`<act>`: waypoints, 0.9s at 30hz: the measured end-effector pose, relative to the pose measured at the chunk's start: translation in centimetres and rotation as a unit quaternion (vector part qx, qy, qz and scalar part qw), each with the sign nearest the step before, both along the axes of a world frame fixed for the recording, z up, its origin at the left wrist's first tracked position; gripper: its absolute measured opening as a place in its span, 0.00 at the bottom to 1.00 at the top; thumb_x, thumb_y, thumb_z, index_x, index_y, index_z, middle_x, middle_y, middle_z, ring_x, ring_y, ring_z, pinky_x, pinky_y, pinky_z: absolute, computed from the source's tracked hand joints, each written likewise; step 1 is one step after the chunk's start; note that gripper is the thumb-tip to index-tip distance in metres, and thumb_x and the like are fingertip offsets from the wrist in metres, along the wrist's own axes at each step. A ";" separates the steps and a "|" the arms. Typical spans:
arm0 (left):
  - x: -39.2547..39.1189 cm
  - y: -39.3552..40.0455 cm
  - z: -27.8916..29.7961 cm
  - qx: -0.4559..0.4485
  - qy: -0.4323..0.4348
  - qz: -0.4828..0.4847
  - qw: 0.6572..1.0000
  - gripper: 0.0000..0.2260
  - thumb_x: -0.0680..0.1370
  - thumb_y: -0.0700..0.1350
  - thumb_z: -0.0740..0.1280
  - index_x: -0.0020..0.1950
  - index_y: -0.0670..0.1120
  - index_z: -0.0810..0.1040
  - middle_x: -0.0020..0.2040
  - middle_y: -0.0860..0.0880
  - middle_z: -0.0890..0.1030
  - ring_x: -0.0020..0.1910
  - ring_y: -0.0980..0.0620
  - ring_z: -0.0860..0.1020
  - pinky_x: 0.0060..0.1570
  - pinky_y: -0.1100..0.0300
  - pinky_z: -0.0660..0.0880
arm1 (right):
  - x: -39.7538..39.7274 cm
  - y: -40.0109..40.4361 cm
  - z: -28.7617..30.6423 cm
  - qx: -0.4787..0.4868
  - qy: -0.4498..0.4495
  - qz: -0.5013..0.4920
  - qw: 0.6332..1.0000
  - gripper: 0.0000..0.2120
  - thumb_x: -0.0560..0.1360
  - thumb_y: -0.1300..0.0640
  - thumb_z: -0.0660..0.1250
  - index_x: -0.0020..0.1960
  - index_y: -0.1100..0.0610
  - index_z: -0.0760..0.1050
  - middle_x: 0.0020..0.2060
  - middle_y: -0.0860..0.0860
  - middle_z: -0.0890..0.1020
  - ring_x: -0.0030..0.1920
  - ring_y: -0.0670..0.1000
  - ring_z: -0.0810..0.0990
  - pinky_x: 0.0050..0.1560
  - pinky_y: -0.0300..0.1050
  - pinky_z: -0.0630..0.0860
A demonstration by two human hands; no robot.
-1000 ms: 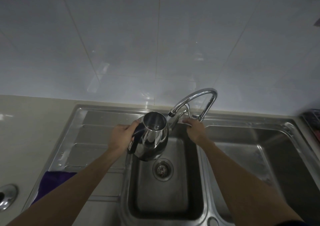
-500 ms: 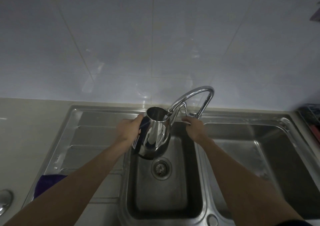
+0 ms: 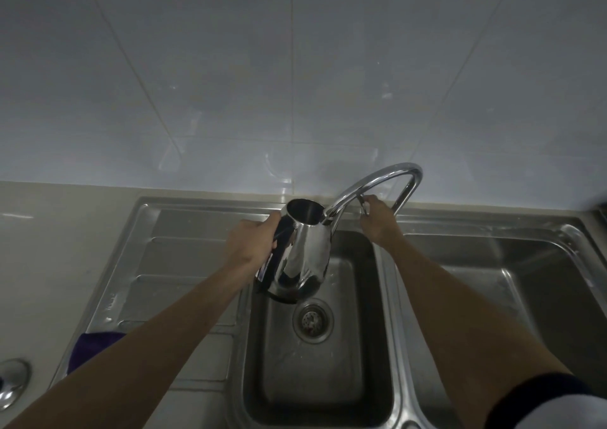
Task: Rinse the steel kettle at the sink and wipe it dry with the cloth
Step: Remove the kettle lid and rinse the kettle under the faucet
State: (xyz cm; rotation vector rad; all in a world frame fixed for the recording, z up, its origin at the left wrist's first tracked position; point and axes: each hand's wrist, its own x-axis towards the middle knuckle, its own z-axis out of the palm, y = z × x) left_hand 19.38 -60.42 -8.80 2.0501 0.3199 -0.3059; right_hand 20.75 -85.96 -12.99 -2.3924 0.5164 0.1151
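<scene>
My left hand (image 3: 252, 243) grips the dark handle of the shiny steel kettle (image 3: 303, 257) and holds it lidless over the small middle basin (image 3: 320, 363). The kettle's open mouth sits right under the spout end of the curved chrome tap (image 3: 377, 185). My right hand (image 3: 377, 218) is closed around the tap's lever behind the spout. No water stream is visible. A purple cloth (image 3: 88, 349) lies on the draining board at the lower left, partly hidden by my left forearm.
The ribbed steel draining board (image 3: 184, 251) lies to the left and a large basin (image 3: 512, 297) to the right. A drain strainer (image 3: 312, 320) sits in the middle basin. A round steel lid (image 3: 11, 382) rests on the beige counter at the far left.
The kettle has risen and tipped so its mouth meets the spout. My right hand has moved up and back along the tap lever.
</scene>
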 end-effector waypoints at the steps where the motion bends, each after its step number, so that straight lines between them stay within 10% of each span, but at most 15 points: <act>1: 0.1 -0.1 0.0 0.002 0.004 0.001 1.000 0.26 0.69 0.65 0.61 0.18 0.49 0.73 0.17 0.52 0.72 0.17 0.55 0.69 0.33 0.60 0.69 | 0.4 -0.1 -0.1 -0.002 0.003 0.001 1.000 0.22 0.75 0.68 0.59 0.69 0.62 0.67 0.64 0.61 0.75 0.63 0.62 0.74 0.60 0.50 0.71; 9: 0.1 -0.2 -0.2 0.007 0.000 -0.008 1.000 0.26 0.72 0.63 0.62 0.19 0.48 0.73 0.18 0.51 0.72 0.17 0.57 0.69 0.32 0.61 0.67 | 2.6 -1.1 -1.3 0.074 0.055 -0.059 0.994 0.24 0.76 0.64 0.59 0.71 0.59 0.63 0.63 0.62 0.76 0.59 0.64 0.78 0.58 0.56 0.77; 19: -1.7 1.5 -0.3 0.020 -0.035 0.006 0.999 0.29 0.74 0.64 0.63 0.18 0.48 0.73 0.16 0.51 0.70 0.15 0.59 0.68 0.28 0.62 0.63 | 2.8 -0.7 -1.8 0.173 0.025 -0.067 0.982 0.24 0.74 0.58 0.65 0.69 0.55 0.65 0.50 0.54 0.76 0.42 0.53 0.71 0.32 0.39 0.64; 27: -1.6 1.9 0.3 0.031 -0.044 -0.014 0.998 0.28 0.75 0.62 0.62 0.18 0.48 0.73 0.17 0.51 0.71 0.16 0.59 0.69 0.28 0.63 0.64 | 1.2 -0.4 -1.4 0.142 -0.023 -0.121 0.982 0.20 0.74 0.64 0.63 0.65 0.59 0.66 0.52 0.57 0.77 0.47 0.56 0.77 0.46 0.52 0.77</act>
